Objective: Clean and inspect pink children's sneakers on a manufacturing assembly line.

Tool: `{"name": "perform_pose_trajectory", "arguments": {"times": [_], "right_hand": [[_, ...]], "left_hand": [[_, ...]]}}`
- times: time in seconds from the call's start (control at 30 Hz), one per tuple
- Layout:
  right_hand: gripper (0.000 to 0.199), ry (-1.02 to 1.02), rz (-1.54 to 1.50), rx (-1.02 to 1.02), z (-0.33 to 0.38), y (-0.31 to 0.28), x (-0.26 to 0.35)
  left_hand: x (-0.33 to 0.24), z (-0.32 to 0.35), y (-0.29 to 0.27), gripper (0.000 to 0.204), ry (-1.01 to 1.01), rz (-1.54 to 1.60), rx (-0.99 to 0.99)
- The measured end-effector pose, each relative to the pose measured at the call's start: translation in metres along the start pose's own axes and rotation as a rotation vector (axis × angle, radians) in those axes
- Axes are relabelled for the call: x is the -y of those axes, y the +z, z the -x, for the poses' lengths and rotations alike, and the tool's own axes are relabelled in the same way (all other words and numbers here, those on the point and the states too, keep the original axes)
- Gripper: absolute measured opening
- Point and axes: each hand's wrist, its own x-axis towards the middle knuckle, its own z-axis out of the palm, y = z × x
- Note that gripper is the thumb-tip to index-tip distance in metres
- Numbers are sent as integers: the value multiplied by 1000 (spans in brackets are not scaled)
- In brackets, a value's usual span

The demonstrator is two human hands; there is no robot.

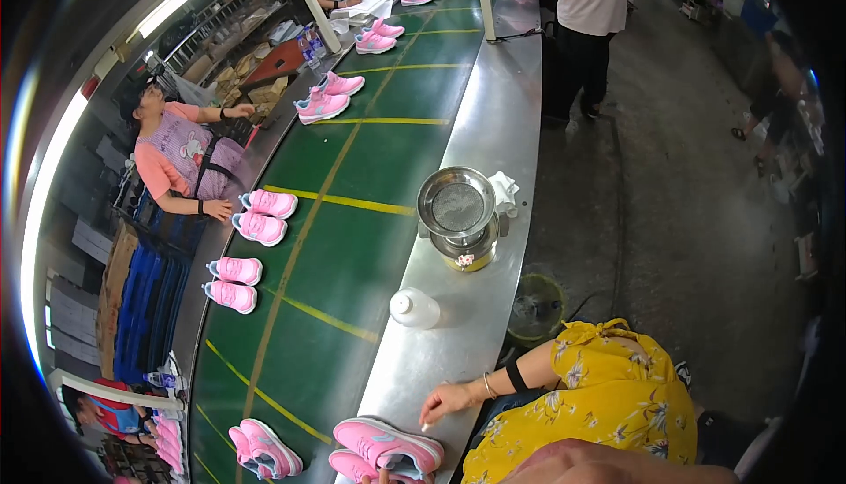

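Note:
At the lower edge lies a pair of pink sneakers with pale blue trim, on the metal ledge. Only fingertips of my left hand (382,477) show, pressed against the nearer sneaker (349,465); the rest is cut off. The other sneaker (388,442) lies on its far side. My right hand (446,402), wearing a bangle, hovers just above that shoe's edge. Its fingers are pinched together round a small white piece (426,426), too small to name. Further up the ledge stand a white bottle (414,309) and a round metal pan dispenser (456,205).
A green conveyor belt (330,259) with yellow lines carries several pairs of pink sneakers (262,228). White cloth (504,191) lies beside the dispenser. A bucket (536,308) stands below the metal ledge (493,122). Co-workers sit across the belt (194,153) and stand farther up (589,8).

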Motion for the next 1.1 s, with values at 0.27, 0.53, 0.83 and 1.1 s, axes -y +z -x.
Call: {"name": "perform_pose_trajectory", "arguments": {"times": [0.27, 0.53, 0.83, 1.1], "right_hand": [[25, -57, 121, -64, -2, -20, 14], [24, 82, 15, -139, 2, -6, 22], [19, -460, 987, -292, -12, 2, 27], [26, -485, 1314, -350, -13, -4, 38]], "left_hand": [[-5, 13, 16, 47, 9, 7, -160], [-18, 7, 3, 51, -132, 17, 9], [-57, 15, 26, 50, -246, 155, -752], [-84, 21, 61, 56, -936, 950, -800]]}}
